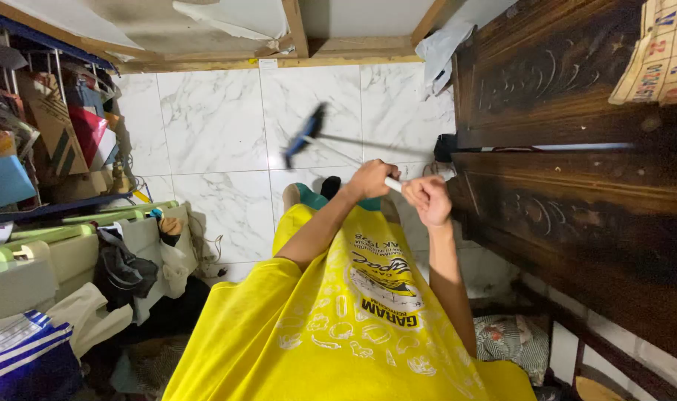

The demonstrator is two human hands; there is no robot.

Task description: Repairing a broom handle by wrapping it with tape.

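Observation:
Both of my hands grip the white handle of a long-handled cleaning tool. My left hand is closed around it further along, and my right hand holds its near end. The thin pole runs away to the left, blurred, and ends in a blue head over the white marble-look tile floor. My feet in teal footwear stand just below the head. My yellow printed shirt fills the lower middle of the view.
Dark carved wooden furniture lines the right side, with a calendar at its upper corner. A cluttered shelf stands at left, with clothes draped over a pale green unit below it. A patterned cushion lies lower right.

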